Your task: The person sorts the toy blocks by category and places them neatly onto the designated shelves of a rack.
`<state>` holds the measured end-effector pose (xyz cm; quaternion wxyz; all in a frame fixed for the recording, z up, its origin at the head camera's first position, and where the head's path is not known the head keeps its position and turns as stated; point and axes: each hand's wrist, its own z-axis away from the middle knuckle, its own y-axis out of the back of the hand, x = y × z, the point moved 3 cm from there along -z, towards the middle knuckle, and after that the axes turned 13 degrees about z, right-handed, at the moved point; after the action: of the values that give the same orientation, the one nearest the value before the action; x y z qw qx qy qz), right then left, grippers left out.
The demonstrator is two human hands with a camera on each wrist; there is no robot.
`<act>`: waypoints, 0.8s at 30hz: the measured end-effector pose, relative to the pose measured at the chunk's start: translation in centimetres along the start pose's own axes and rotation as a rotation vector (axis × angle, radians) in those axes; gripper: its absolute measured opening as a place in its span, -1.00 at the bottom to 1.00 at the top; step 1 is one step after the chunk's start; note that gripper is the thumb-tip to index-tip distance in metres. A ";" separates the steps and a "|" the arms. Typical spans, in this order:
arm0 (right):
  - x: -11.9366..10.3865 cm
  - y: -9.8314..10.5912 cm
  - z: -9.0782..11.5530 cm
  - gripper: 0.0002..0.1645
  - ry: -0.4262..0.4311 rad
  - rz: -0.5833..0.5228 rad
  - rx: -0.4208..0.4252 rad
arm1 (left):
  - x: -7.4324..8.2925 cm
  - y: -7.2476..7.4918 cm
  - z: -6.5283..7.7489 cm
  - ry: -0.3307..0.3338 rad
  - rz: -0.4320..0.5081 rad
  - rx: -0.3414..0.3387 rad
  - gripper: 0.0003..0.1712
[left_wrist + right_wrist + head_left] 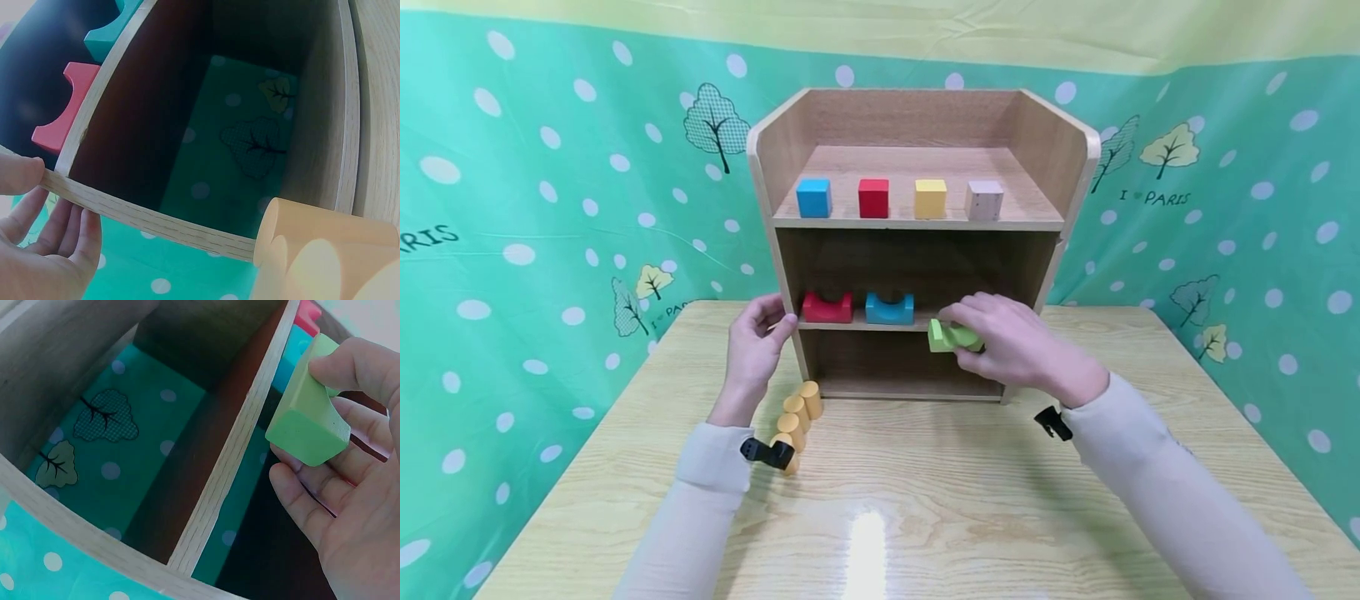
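Observation:
A small wooden shelf (887, 223) stands on the table. At its left side panel (150, 215), my left hand (756, 346) holds the front edge, thumb on the edge and fingers along the outer face. My right hand (1015, 346) pinches a light green arch block (312, 415) between thumb and fingers. That block is in front of the middle board (234, 450), at its right part. On the same board sit a red arch block (827, 308) and a blue arch block (890, 310), side by side with their hollows facing up.
Along the top board stand a blue cube (814, 198), a red cube (873, 198), a yellow cube (929, 199) and a whitish cube (984, 201). Several wooden cylinders (810, 401) line up on the table (970, 500) by the shelf's lower left corner. A patterned cloth (587, 167) hangs behind.

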<state>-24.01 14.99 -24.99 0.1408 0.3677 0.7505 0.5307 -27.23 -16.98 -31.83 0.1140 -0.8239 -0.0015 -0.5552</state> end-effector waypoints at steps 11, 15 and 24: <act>1.6 -0.2 -1.3 -0.51 -0.051 0.017 -0.050 | 0.1 0.1 0.0 0.000 -0.001 0.000 -0.61; 2.0 -0.4 -1.7 -0.50 -0.088 0.001 -0.092 | 0.1 0.1 0.1 0.000 -0.004 0.001 -0.61; 2.4 -0.6 -2.1 -0.48 -0.129 -0.008 -0.143 | 0.2 0.0 0.2 -0.005 -0.006 -0.006 -0.61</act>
<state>-27.14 15.14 -24.24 0.2169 0.3874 0.7014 0.5576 -26.99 -17.01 -31.67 0.1100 -0.8256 -0.0026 -0.5534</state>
